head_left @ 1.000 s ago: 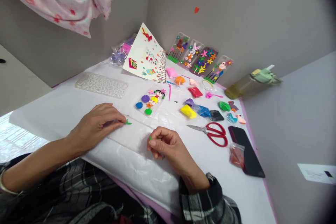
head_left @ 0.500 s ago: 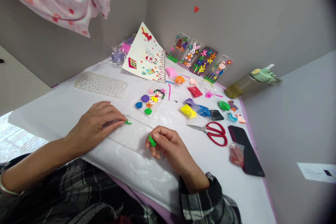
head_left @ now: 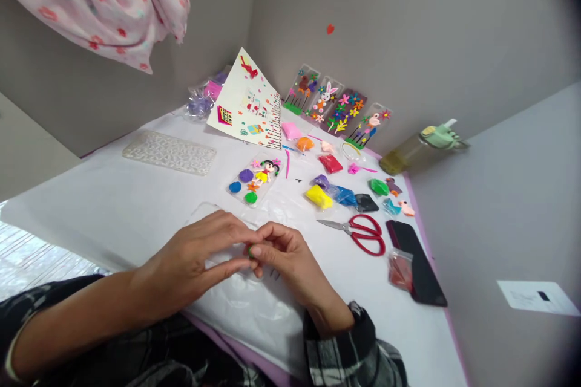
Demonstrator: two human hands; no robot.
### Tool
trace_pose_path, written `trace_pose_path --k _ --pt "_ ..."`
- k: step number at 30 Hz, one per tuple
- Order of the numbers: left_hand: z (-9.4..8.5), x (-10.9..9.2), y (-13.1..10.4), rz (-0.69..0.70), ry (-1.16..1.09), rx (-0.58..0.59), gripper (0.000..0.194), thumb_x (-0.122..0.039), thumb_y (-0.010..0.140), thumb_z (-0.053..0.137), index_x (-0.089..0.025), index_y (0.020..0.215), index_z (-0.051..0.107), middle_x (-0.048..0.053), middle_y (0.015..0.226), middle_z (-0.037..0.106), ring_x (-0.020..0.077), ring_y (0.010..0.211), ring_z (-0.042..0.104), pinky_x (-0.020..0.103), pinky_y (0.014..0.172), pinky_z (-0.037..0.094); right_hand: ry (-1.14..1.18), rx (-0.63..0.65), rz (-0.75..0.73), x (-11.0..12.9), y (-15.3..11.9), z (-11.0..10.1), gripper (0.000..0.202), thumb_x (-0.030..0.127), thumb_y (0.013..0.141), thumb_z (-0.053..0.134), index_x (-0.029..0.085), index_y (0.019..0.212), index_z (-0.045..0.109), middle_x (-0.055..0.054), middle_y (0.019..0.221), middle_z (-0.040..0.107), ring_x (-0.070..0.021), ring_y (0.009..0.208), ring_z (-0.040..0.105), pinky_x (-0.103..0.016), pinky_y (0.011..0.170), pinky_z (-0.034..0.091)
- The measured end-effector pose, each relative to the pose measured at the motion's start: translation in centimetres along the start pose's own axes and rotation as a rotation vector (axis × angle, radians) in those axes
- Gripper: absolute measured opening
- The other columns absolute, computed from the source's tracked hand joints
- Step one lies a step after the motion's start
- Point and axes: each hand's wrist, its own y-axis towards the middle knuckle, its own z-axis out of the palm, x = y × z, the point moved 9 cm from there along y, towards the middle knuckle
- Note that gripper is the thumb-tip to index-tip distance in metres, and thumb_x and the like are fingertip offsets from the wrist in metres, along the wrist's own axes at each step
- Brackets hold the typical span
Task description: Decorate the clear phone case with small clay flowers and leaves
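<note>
Over the near part of the table my two hands meet at a lump of green modelling clay (head_left: 250, 251), mostly covered by fingers. My right hand (head_left: 290, 260) is closed, pinching the lump between thumb and curled fingers. From the left, my left hand (head_left: 204, 254) brings its thumb and fingertips to the same clay, closed around its edge. Beneath them lies a clear phone case (head_left: 200, 210), largely hidden by my left hand. Beyond it is a decorated clear case (head_left: 239, 196) bearing a clay girl (head_left: 263, 175) and several coloured clay discs.
Red-handled scissors (head_left: 367, 234) lie right of my hands, near a black phone (head_left: 424, 278) with a bag of brown clay (head_left: 400, 270) on it. Several clay packets, including yellow (head_left: 319, 197), lie behind. A textured clear sheet (head_left: 170, 152) is at left; a bottle (head_left: 415, 148) stands at right.
My left hand has moved right, from the small green piece on the clear case to the green clay in my right hand. The small piece is now hidden from view.
</note>
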Motion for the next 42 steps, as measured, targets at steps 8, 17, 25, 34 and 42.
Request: trace_pose_path --k 8,17,25,34,42 --pt "0.2 0.4 0.1 -0.033 -0.062 -0.041 0.014 -0.020 0.113 0.064 -0.030 0.116 0.073 -0.002 0.105 0.076 0.0179 0.098 0.071 0.026 0.090 0.053 0.050 -0.003 -0.008 -0.5 0.3 0.1 0.050 0.047 0.075 0.107 0.022 0.084 0.066 0.004 0.068 0.078 -0.0112 0.055 0.069 -0.021 0.056 0.054" --pt "-0.5 0.4 0.2 -0.008 0.026 -0.070 0.015 -0.019 0.111 0.062 -0.028 0.105 0.073 -0.001 0.095 0.075 0.0190 0.093 0.071 0.028 0.086 0.052 0.055 0.018 -0.004 -0.2 0.2 0.5 0.050 0.045 0.070 0.110 0.021 0.083 0.068 0.004 0.076 0.077 -0.0124 0.063 0.072 -0.024 0.061 0.059" --pt "-3.6 2.6 -0.1 -0.245 -0.057 -0.159 0.015 -0.037 0.108 0.069 -0.029 0.099 0.078 -0.001 0.096 0.077 0.0207 0.089 0.072 0.028 0.087 0.059 0.032 0.061 -0.003 0.2 -0.2 1.0 0.046 0.045 0.078 0.106 0.022 0.088 0.068 0.000 0.080 0.080 -0.0132 0.066 0.071 -0.024 0.063 0.056" --pt "-1.6 3.9 -0.7 -0.387 -0.266 -0.124 0.016 -0.043 0.104 0.075 -0.031 0.106 0.086 -0.001 0.098 0.086 0.0207 0.091 0.080 0.024 0.084 0.065 -0.023 0.044 -0.047 0.6 -0.2 0.7 0.036 0.051 0.088 0.097 0.021 0.094 0.078 -0.002 0.085 0.082 -0.0137 0.068 0.070 -0.026 0.065 0.055" --pt "-0.9 2.6 0.3 -0.375 -0.330 -0.050 0.008 -0.034 0.099 0.078 -0.027 0.098 0.082 -0.001 0.090 0.082 0.0194 0.085 0.080 0.025 0.085 0.067 -0.075 0.090 -0.028 0.7 -0.4 1.5 0.040 0.056 0.088 0.095 0.023 0.094 0.073 0.002 0.078 0.075 -0.0143 0.066 0.066 -0.026 0.063 0.050"
